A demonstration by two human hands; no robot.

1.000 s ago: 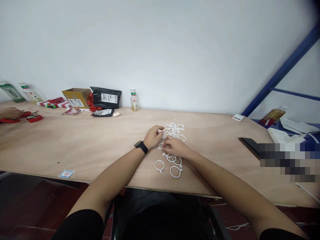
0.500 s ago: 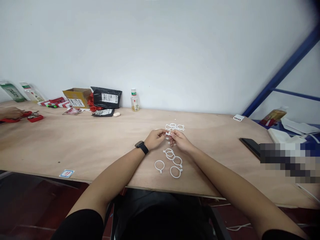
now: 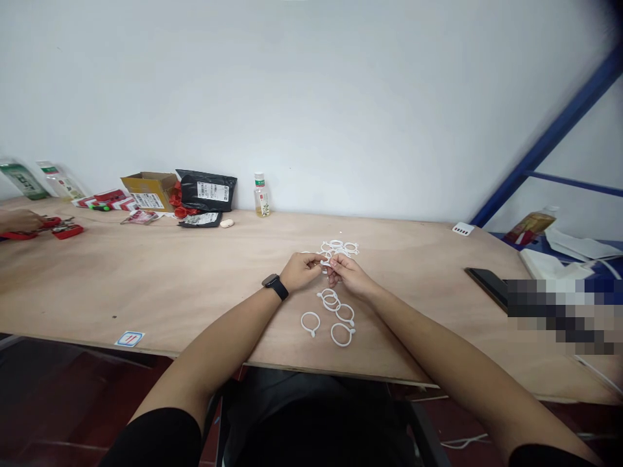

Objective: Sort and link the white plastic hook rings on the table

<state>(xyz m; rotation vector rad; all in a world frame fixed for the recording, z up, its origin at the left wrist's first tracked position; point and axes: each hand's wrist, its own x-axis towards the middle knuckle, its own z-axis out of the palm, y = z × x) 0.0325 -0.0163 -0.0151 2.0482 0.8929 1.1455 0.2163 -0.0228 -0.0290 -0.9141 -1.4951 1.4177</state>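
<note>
Above pile of white plastic rings (image 3: 335,313) on plywood desk (image 3: 195,285): left hand (image 3: 302,270) and right hand (image 3: 348,275) both pinch-grip one small white ring (image 3: 326,258) between fingertips.

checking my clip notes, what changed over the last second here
The right hand lifted off the loose rings on the table and moved up to meet the left hand. Both now pinch a white ring just in front of the far pile. In the last half second they barely moved. The loose rings, phone and bottle stayed put.
</note>
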